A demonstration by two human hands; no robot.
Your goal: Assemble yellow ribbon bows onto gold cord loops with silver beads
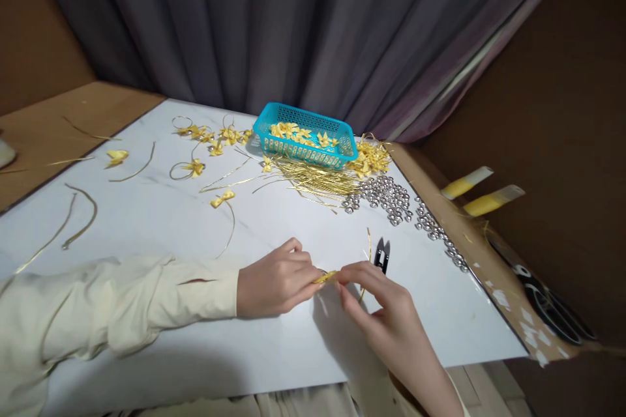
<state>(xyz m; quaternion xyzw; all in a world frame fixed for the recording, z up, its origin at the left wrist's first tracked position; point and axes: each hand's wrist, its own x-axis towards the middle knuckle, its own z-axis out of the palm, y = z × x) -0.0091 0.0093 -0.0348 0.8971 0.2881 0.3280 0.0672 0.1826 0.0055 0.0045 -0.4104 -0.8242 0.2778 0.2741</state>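
Note:
A small yellow ribbon bow (pixel 325 277) is pinched between the fingertips of my left hand (pixel 280 279), low over the white board. My right hand (pixel 384 306) meets its other end with thumb and forefinger closed on the ribbon tip. A bit of thin ring or wire shows at the bow's upper edge, partly covered by my fingers. Just beyond my right hand lie black thread snips (pixel 382 255) and a gold tie (pixel 370 244). Farther forward, another yellow bow (pixel 223 199) rests with a thin wire trailing from it.
A blue basket (pixel 306 156) holding yellow bows stands at the back. In front lie gold ties (pixel 317 181), beside a yellow bow pile (pixel 372 156) and silver metal pieces (pixel 386 197). Black scissors (pixel 552 309) and two yellow tubes (pixel 493 201) are at the right.

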